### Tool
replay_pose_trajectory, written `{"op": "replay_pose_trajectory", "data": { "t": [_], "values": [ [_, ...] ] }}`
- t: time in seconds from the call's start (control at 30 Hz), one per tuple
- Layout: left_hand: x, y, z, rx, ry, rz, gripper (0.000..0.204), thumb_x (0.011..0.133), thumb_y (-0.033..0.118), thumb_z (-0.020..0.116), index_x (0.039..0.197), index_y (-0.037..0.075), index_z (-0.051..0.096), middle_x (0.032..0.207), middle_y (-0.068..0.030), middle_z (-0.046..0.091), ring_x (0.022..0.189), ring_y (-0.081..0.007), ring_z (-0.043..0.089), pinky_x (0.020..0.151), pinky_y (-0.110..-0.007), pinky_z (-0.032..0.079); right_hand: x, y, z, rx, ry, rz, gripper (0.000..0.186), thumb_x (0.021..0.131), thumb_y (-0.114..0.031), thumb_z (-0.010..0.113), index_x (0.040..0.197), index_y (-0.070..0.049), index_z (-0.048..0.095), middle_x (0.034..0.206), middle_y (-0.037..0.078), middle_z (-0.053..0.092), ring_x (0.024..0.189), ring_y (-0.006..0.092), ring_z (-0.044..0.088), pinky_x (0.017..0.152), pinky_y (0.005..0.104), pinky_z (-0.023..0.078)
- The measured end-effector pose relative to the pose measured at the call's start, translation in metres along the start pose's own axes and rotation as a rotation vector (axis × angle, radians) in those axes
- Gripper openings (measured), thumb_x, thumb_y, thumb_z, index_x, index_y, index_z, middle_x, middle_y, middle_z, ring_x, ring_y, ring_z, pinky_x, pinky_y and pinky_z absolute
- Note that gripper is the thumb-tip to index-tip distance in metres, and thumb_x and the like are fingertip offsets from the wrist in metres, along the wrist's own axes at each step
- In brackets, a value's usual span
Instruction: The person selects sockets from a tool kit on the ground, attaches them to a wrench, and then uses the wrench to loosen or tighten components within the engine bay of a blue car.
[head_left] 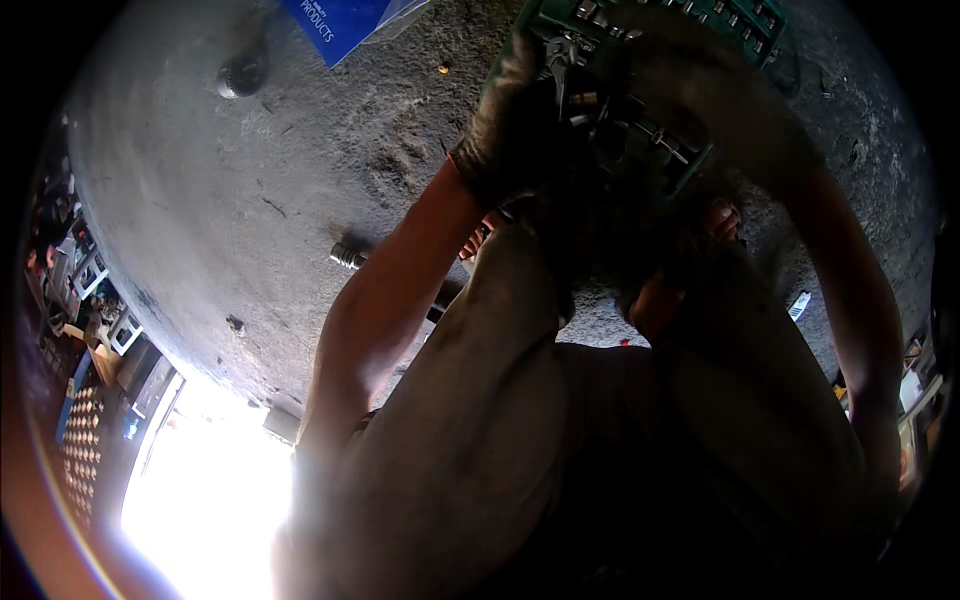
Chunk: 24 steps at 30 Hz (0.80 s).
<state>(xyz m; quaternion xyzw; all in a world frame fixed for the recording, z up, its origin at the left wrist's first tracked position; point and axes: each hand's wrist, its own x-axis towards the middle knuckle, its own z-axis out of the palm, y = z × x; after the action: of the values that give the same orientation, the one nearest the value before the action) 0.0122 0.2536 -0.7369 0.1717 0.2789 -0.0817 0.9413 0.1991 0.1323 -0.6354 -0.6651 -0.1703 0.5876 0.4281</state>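
A green socket set case lies in front of me at the top, partly in deep shadow. My gloved left hand is closed at the case's left edge, its thumb pointing up along the side; the fingers are mostly dark. Across the right part of the case reaches my gloved right hand, smeared by motion, so its fingers cannot be made out. Between the hands I see a metal wrench-like tool and a thin metal rod. Rows of sockets sit along the far side.
A blue printed package lies on the rough floor at upper left, near a round metal part. A ridged metal piece rests beside my left forearm. A small white item lies right of my legs. Clutter lines the far left.
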Motion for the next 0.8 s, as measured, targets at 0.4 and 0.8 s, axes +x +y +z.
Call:
{"op": "replay_pose_trajectory", "data": {
  "t": [0.4, 0.8],
  "values": [
    [0.006, 0.000, -0.008, -0.063, -0.096, 0.103, 0.040, 0.093, 0.009, 0.057, 0.131, -0.004, 0.059, 0.132, -0.0118, 0.063, 0.117, -0.0237, 0.065, 0.105, -0.039, 0.055, 0.021, 0.046, -0.036, -1.001, -0.178, -0.810, 0.033, 0.093, -0.009, 0.073, 0.126, -0.005, 0.068, 0.128, 0.011, 0.065, 0.117, 0.0223, 0.066, 0.094, 0.0335, 0.059],
    [-0.001, 0.009, 0.004, 0.113, 0.002, -0.058, 0.054, 0.088, 0.006, 0.058, 0.139, -0.011, 0.048, 0.133, -0.0198, 0.061, 0.119, -0.0294, 0.064, 0.108, -0.042, 0.053, 0.013, 0.050, -0.038, -0.114, -0.252, -0.109, 0.044, 0.103, -0.028, 0.062, 0.142, -0.007, 0.056, 0.128, 0.010, 0.066, 0.114, 0.0179, 0.068, 0.093, 0.0314, 0.059]
  ]
}}
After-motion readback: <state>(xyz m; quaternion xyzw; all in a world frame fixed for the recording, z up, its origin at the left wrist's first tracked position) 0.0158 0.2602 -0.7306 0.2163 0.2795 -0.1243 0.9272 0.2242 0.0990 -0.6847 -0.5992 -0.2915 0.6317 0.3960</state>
